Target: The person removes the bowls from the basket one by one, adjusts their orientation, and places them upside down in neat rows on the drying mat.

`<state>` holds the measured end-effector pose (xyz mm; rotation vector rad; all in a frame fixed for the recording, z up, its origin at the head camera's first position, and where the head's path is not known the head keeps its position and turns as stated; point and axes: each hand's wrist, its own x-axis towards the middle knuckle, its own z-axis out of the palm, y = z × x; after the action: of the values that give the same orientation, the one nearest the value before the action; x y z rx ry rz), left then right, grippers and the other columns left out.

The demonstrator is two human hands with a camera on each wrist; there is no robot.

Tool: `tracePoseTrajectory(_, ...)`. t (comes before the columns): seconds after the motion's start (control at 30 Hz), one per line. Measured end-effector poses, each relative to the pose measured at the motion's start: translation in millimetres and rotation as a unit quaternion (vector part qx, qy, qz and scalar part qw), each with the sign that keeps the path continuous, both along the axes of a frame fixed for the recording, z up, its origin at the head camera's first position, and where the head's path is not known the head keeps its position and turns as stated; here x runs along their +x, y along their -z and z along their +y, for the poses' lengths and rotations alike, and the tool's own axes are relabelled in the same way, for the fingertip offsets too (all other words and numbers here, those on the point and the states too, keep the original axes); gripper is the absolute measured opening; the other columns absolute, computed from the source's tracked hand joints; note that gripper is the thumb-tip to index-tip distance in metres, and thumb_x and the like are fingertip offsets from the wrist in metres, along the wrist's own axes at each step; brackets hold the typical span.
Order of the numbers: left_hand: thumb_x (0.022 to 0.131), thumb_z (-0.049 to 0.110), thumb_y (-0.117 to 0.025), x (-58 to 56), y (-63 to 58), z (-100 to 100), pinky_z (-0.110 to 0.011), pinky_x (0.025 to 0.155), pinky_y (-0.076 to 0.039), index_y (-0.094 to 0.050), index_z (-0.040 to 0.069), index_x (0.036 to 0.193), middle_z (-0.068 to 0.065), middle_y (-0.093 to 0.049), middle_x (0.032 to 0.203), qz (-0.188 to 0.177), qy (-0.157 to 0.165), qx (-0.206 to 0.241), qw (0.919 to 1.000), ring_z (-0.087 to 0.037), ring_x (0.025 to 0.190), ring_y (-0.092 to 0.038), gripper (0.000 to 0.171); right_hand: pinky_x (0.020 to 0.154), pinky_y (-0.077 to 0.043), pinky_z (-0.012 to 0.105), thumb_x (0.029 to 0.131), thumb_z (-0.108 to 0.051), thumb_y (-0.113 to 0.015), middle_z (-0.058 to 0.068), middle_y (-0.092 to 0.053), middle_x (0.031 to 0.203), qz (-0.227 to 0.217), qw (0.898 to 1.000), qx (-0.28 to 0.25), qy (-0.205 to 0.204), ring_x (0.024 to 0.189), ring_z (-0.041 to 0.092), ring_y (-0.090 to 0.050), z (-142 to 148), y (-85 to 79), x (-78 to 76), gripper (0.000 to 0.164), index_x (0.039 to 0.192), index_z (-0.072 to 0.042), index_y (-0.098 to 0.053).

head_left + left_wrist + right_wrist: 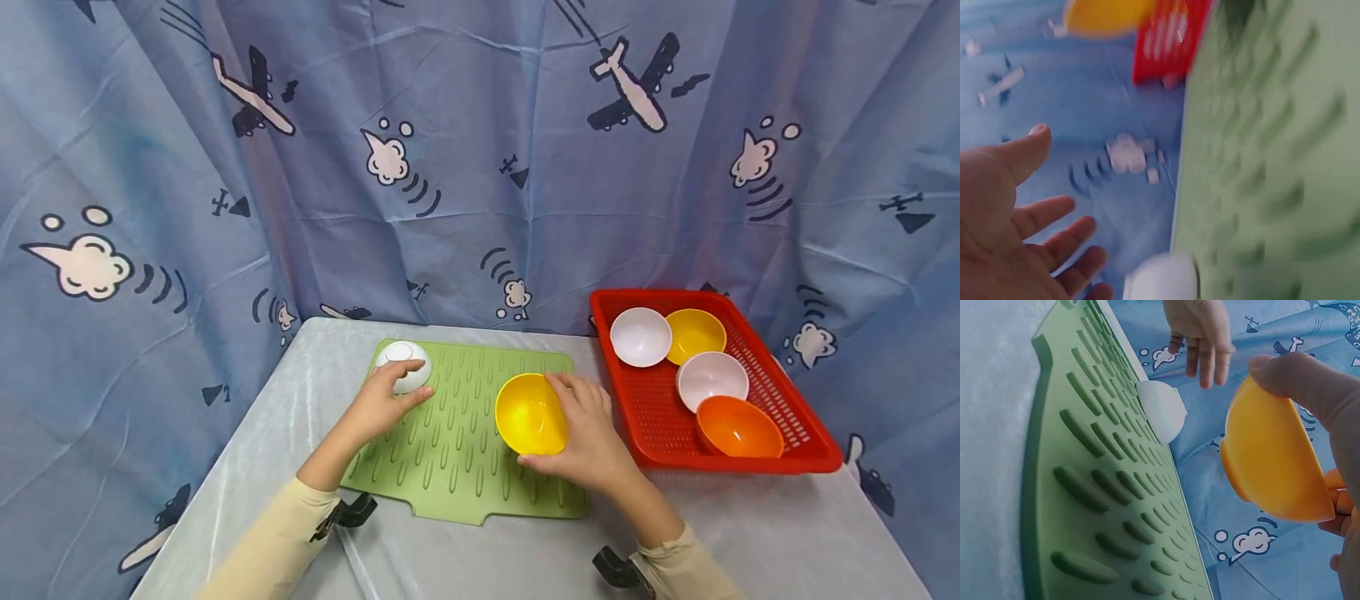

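Observation:
My right hand (588, 429) grips a yellow bowl (528, 415) by its rim, thumb on one side and fingers on the other. The right wrist view shows this yellow bowl (1275, 453) raised over the green ridged mat (1100, 487), its foot facing the mat's side. On the mat's far left corner a white bowl (405, 367) lies upside down. My left hand (381, 402) is near that white bowl, holding nothing, its fingers spread in the left wrist view, where part of the white bowl (1163, 278) shows at the bottom.
At the right stands a red plastic basket (645, 425). It contains a white bowl (641, 337), another yellow bowl (697, 335), a pale pink bowl (712, 379) and an orange bowl (738, 429). A blue patterned curtain (465, 167) hangs behind the pale-covered table (262, 442).

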<state>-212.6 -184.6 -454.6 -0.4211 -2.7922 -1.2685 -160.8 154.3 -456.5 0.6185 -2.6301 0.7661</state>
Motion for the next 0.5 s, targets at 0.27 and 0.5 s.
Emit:
tracePoseTrajectory(0.27,0.097,0.04,-0.071,38.1,-2.4,46.0,-0.056,0.108,-0.044,-0.059,0.012,0.142,-0.007,-0.062,0.141,-0.108,0.096,0.099,0.9846,-0.032,0.133,-0.054,0.055,0.11,-0.028,0.062,0.055,-0.059,-0.093,0.014,-0.05,0.141,0.027,1.0,-0.006,-0.014,0.132,0.037,-0.039,-8.8,5.0,2.3,0.116,0.148,-0.005,-0.049)
tracePoseTrajectory(0.5,0.1,0.036,-0.067,58.2,1.1,67.0,-0.046,0.103,-0.05,-0.052,0.005,0.146,-0.01,-0.063,0.137,-0.189,0.13,0.197,0.9532,-0.029,0.126,-0.057,0.057,0.112,-0.024,0.061,0.053,-0.057,-0.093,0.013,-0.049,0.142,0.052,0.998,-0.011,-0.033,0.133,0.033,-0.04,-10.6,3.0,6.9,0.118,0.149,-0.005,-0.048)
